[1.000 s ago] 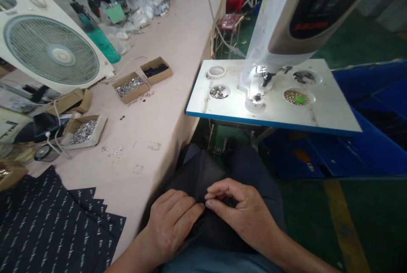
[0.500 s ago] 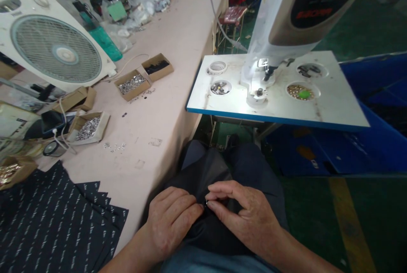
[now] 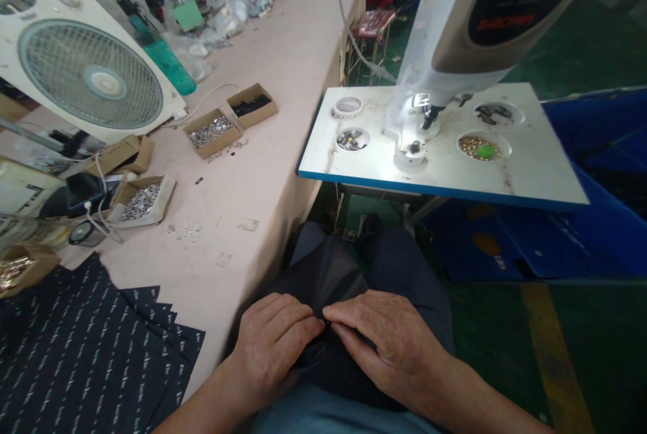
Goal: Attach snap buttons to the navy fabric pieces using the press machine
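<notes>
Now the right hand (image 3: 387,336) has lowered its forefinger towards its thumb, just beside the left hand (image 3: 275,339); the left, closed, pinches dark cloth (image 3: 332,272) lying over the lap, near and right of the pale table (image 3: 253,171); whether the right grips the small piece (image 3: 327,321) between the hands, I cannot tell; the change suggests closer fingertip work at that spot.

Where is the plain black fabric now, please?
In the head view, the plain black fabric lies over the lap, lower centre, touched by the left hand and right hand.
</notes>
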`<state>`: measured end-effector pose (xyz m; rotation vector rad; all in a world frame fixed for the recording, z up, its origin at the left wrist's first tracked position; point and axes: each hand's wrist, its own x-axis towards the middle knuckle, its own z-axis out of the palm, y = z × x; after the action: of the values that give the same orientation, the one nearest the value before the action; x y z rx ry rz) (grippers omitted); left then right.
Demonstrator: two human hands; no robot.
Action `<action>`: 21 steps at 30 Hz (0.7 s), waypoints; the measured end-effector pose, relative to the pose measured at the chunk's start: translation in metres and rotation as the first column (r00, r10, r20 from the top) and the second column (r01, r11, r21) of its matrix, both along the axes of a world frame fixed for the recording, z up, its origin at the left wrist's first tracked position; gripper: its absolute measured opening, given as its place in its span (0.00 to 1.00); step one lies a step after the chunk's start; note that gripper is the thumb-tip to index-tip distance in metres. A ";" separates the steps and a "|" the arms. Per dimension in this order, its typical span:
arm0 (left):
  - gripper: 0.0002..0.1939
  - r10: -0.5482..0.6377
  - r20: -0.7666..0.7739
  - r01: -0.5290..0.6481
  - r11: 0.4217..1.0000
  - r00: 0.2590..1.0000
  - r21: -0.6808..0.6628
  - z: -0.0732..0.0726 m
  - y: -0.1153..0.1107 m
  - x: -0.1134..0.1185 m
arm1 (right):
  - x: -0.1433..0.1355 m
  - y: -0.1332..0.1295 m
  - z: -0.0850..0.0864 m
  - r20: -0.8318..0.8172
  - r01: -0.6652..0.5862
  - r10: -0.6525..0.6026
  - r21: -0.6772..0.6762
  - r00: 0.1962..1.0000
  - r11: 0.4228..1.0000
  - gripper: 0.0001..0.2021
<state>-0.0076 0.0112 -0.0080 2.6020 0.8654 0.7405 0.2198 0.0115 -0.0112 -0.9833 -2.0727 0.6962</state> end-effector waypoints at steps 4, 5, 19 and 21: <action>0.11 0.029 0.018 -0.028 0.999 0.999 -0.030 0.001 0.001 0.003 | 0.006 0.001 0.008 0.045 -0.009 0.012 -0.051 0.999 0.999 0.13; 0.10 0.038 0.026 -0.036 0.998 0.999 -0.044 0.002 0.002 0.004 | 0.008 0.001 0.011 0.046 -0.013 0.016 -0.069 0.999 0.998 0.14; 0.11 0.218 0.008 -0.203 0.920 0.976 -0.336 -0.003 0.003 0.016 | 0.002 -0.004 -0.001 0.179 -0.066 0.094 -0.153 0.979 0.986 0.27; 0.11 0.254 -0.043 -0.249 0.882 0.966 -0.401 -0.001 0.005 0.019 | 0.002 0.000 -0.008 0.148 -0.049 0.082 -0.212 0.986 0.976 0.28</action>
<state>0.0109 0.0166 -0.0090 2.1423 1.2261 0.5641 0.2213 0.0112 -0.0193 -1.1205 -2.2096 0.9111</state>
